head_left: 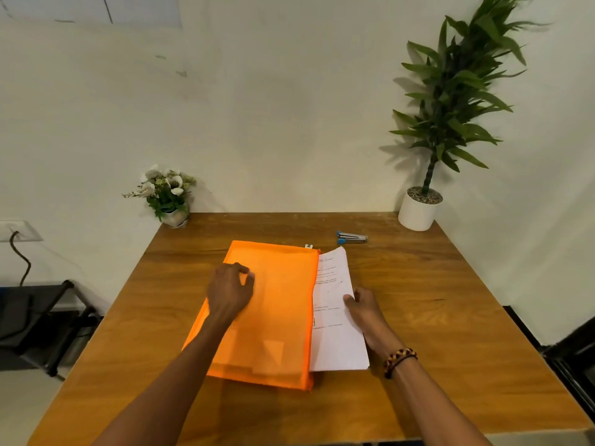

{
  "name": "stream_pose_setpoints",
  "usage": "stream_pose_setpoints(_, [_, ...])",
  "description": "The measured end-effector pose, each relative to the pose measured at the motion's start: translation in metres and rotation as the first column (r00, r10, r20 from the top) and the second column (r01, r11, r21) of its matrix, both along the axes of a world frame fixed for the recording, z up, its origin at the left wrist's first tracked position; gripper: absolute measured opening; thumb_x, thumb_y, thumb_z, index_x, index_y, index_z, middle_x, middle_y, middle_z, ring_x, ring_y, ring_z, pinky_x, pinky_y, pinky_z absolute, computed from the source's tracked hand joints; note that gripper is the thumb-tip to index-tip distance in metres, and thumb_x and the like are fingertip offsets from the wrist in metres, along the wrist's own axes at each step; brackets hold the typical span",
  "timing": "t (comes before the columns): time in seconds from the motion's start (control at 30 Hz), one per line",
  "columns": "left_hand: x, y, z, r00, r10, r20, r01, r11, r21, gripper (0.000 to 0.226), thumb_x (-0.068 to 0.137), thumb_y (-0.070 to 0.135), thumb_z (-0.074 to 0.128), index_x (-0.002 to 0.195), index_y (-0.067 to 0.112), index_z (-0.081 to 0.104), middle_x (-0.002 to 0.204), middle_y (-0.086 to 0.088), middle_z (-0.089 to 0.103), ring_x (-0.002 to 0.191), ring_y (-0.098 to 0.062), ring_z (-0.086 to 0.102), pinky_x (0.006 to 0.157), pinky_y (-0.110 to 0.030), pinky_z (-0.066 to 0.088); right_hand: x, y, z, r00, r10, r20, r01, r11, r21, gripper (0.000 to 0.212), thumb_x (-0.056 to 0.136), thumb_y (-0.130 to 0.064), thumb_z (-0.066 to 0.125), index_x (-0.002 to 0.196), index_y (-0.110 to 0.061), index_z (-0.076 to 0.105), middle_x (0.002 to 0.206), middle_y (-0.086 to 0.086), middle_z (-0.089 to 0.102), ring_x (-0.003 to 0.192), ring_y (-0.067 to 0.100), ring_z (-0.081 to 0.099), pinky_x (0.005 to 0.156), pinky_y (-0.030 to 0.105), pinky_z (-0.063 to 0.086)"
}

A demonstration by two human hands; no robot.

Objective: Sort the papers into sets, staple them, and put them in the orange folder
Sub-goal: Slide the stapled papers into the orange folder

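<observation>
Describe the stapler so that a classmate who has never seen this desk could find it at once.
Start at the wooden table against the wall, and find the white pot with the tall plant at its far right corner. Left of that pot, beyond the orange folder, lies the stapler. It is the only small metal thing there, silver with blue ends, and neither hand touches it.

folder (pixel 277 317): middle of the worktop (pixel 434 349)
papers (pixel 338 317): sticking out its right side
stapler (pixel 351 237): behind them
</observation>
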State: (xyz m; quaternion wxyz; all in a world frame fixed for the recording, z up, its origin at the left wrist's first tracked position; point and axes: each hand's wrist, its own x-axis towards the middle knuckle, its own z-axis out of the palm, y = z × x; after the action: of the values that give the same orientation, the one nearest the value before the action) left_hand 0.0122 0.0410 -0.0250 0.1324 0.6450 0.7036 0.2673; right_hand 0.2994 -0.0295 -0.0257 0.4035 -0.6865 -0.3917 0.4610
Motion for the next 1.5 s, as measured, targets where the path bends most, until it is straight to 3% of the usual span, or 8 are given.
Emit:
stream_pose_setpoints(0.13, [-0.036, -0.002, -0.016, 1.0, 0.014, -0.011, -0.015, 0.999, -0.053, 0.043, 0.1, 0.04, 0.056, 0.133, 0.014, 0.057, 0.141, -0.015, 0.053, 0.131, -0.034, 0.047, 0.101, -0.049, 0.045, 0.0, 0.002, 0.0, 0.999, -0.031, -0.031, 0.031, 0.999, -0.009, 0.015, 0.105, -0.012, 0.05, 0.117, -0.013, 0.058, 0.108, 0.005, 0.072, 0.087, 0.023, 0.075, 0.057, 0.029, 0.06])
stream_pose_setpoints(0.47, [-0.051, -0.011, -0.028, 0.99, -0.085, 0.116, 0.083, 0.996, 0.015, 0.045, 0.104, 0.042, 0.046, 0.138, 0.014, 0.055, 0.143, -0.011, 0.054, 0.129, -0.031, 0.051, 0.103, -0.048, 0.045, 0.018, 0.017, 0.001, 0.995, -0.041, -0.093, 0.035, 0.997, -0.075, 0.02, 0.104, -0.009, 0.054, 0.123, -0.007, 0.059, 0.108, 0.016, 0.073, 0.09, 0.035, 0.075, 0.08, 0.053, 0.062])
stream_pose_setpoints(0.57, [-0.053, -0.008, -0.03, 0.986, -0.088, 0.141, 0.086, 0.996, 0.018, 0.045, 0.104, 0.045, 0.045, 0.137, 0.016, 0.055, 0.144, -0.011, 0.054, 0.13, -0.031, 0.05, 0.103, -0.049, 0.045, 0.011, 0.012, 0.005, 0.997, -0.038, -0.067, 0.036, 0.999, -0.039, 0.01, 0.104, -0.013, 0.053, 0.112, -0.017, 0.058, 0.107, 0.012, 0.073, 0.088, 0.031, 0.076, 0.072, 0.047, 0.064])
stream_pose_setpoints(0.63, [-0.053, -0.007, -0.031, 0.986, -0.088, 0.145, 0.088, 0.996, 0.007, 0.047, 0.103, 0.046, 0.045, 0.138, 0.017, 0.055, 0.145, -0.011, 0.053, 0.13, -0.031, 0.05, 0.104, -0.05, 0.046, -0.001, 0.008, 0.003, 0.998, -0.017, 0.057, 0.015, 0.999, 0.049, 0.006, 0.105, -0.019, 0.052, 0.109, -0.022, 0.055, 0.109, 0.006, 0.07, 0.089, 0.025, 0.075, 0.066, 0.041, 0.064])
stream_pose_setpoints(0.8, [-0.056, -0.007, -0.032, 0.982, -0.104, 0.159, 0.103, 0.995, 0.013, 0.048, 0.105, 0.046, 0.043, 0.139, 0.015, 0.055, 0.146, -0.012, 0.052, 0.133, -0.031, 0.049, 0.107, -0.05, 0.043, -0.038, 0.0, -0.008, 0.948, -0.038, 0.316, -0.05, 0.963, 0.263, 0.015, 0.106, -0.017, 0.048, 0.118, -0.01, 0.053, 0.113, 0.002, 0.062, 0.095, 0.015, 0.063, 0.059, 0.014, 0.044])
stream_pose_setpoints(1.1, [-0.056, -0.009, -0.028, 0.949, -0.116, 0.292, 0.096, 0.992, 0.081, 0.048, 0.108, 0.039, 0.033, 0.135, 0.007, 0.057, 0.134, -0.014, 0.061, 0.122, -0.029, 0.055, 0.096, -0.035, 0.04, -0.046, 0.007, -0.006, 0.941, 0.013, 0.338, -0.097, 0.967, 0.234, 0.02, 0.104, -0.014, 0.052, 0.124, -0.013, 0.049, 0.119, 0.002, 0.061, 0.097, 0.013, 0.06, 0.061, 0.018, 0.044])
stream_pose_setpoints(1.33, [-0.053, -0.012, -0.033, 0.968, -0.117, 0.222, 0.094, 0.989, 0.111, 0.049, 0.108, 0.043, 0.031, 0.135, 0.011, 0.056, 0.137, -0.012, 0.059, 0.123, -0.028, 0.055, 0.096, -0.037, 0.042, -0.012, 0.005, -0.003, 0.892, -0.029, 0.452, -0.087, 0.969, 0.232, 0.026, 0.102, -0.008, 0.055, 0.128, -0.009, 0.05, 0.122, 0.003, 0.062, 0.098, 0.011, 0.057, 0.059, 0.014, 0.042])
stream_pose_setpoints(1.5, [-0.053, -0.011, -0.035, 0.976, -0.105, 0.193, 0.084, 0.99, 0.116, 0.053, 0.106, 0.048, 0.028, 0.134, 0.012, 0.056, 0.136, -0.011, 0.059, 0.123, -0.029, 0.055, 0.099, -0.046, 0.046, 0.007, 0.004, -0.004, 0.915, -0.054, 0.401, -0.063, 0.96, 0.273, 0.027, 0.101, -0.011, 0.059, 0.126, -0.012, 0.05, 0.117, 0.001, 0.062, 0.1, 0.015, 0.062, 0.064, 0.02, 0.05])
